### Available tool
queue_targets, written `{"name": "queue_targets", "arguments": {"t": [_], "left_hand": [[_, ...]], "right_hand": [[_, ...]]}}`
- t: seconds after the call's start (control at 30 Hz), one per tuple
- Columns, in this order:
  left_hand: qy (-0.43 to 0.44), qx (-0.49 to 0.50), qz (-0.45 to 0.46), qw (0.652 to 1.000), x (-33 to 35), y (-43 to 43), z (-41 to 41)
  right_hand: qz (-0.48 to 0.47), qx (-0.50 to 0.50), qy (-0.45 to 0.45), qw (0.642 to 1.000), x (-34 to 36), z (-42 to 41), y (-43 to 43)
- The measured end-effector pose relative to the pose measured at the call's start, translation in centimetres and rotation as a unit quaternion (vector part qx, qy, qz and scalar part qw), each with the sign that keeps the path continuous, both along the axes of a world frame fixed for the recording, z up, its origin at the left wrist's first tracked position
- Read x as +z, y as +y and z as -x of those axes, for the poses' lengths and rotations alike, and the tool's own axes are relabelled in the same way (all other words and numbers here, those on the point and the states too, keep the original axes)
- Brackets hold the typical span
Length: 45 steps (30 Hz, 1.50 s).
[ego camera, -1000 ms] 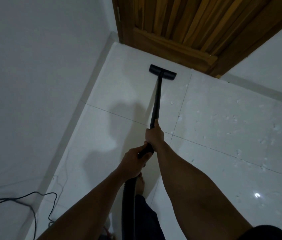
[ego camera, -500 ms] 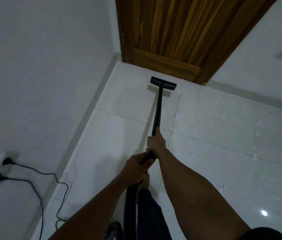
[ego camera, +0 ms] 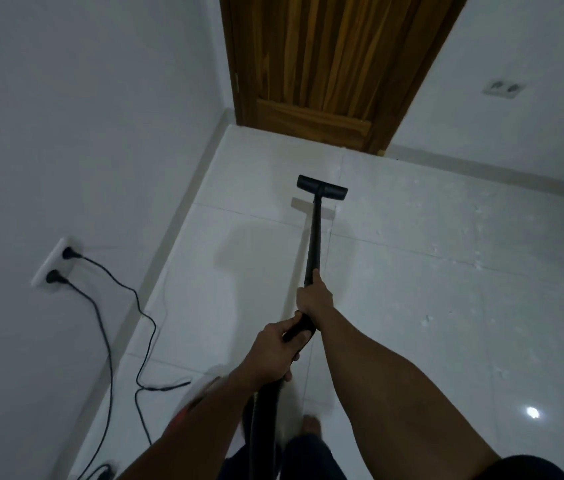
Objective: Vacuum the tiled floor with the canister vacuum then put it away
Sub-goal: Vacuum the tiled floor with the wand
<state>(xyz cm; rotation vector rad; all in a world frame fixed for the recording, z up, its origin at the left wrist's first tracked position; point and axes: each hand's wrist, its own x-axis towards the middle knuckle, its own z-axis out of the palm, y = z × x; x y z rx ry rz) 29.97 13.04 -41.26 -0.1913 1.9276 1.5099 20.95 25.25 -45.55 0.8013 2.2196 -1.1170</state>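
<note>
Cords (ego camera: 114,306) trail from the wall socket (ego camera: 52,263) at nine o'clock. My left hand (ego camera: 272,355) is curled tight round the hose handle (ego camera: 296,329), my right hand (ego camera: 313,299) wrapped round the wand (ego camera: 314,237) for steering. Floor nozzle (ego camera: 321,188) rests flat on the tiled floor (ego camera: 447,306) at twelve o'clock, short of the wooden door (ego camera: 329,64). No containers visible.

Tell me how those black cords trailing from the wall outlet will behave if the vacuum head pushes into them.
The black cords lie in loose curves across the tiled floor, so they are likely floppy and would bunch or slide rather than resist. Thin as they look, they could ride up over the vacuum head or snag it. Both are plugged into the wall outlet, so a hard push might tug the plugs.
</note>
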Motion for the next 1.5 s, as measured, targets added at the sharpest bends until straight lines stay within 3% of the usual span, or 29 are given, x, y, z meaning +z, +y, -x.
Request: {"name": "queue_targets", "arguments": {"t": [0.33,0.47,1.13,1.5], "left_hand": [[0.048,0.025,0.018,0.998,0.4,2.5,-17.5],[0.087,0.017,0.033,0.995,0.2,2.5,-24.9],[0.028,-0.014,0.016,0.999,3.1,-5.7,-55.2],[0.002,-0.045,0.023,0.999,2.0,-8.0,-62.8]], "right_hand": [[0.028,0.001,0.018,0.999,-0.1,-16.6,1.9],[0.072,-0.072,0.005,0.995,0.4,-23.8,1.7],[0.055,-0.065,-0.073,0.994,-1.8,-55.6,-5.6],[0.040,-0.056,-0.114,0.991,-5.2,-64.3,-7.6]]}}
